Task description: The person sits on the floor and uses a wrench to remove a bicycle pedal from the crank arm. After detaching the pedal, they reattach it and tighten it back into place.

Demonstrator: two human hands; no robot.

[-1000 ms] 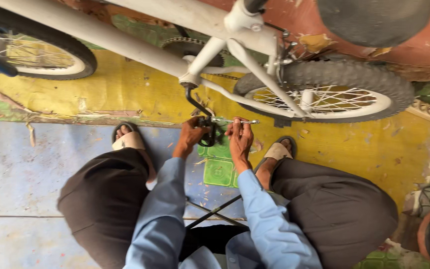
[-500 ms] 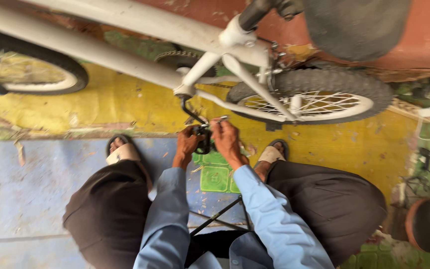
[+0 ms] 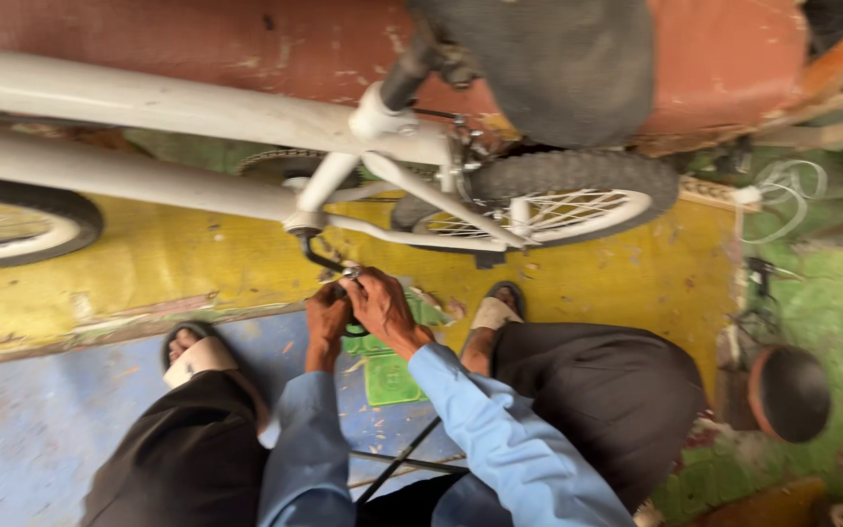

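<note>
Black steel crank arm (image 3: 319, 256) is held at its lower end by both hands, left hand (image 3: 328, 320) and right hand (image 3: 379, 306) clenched; it slants toward eleven o'clock to the white bicycle frame (image 3: 197, 190).

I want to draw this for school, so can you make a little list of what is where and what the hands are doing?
Bike: white frame, dark saddle, rear wheel
Left hand: at the black crank arm
Right hand: grip closed beside the left hand; what it holds is hidden
Floor: yellow patch, blue patch
Feet: sandals
</note>
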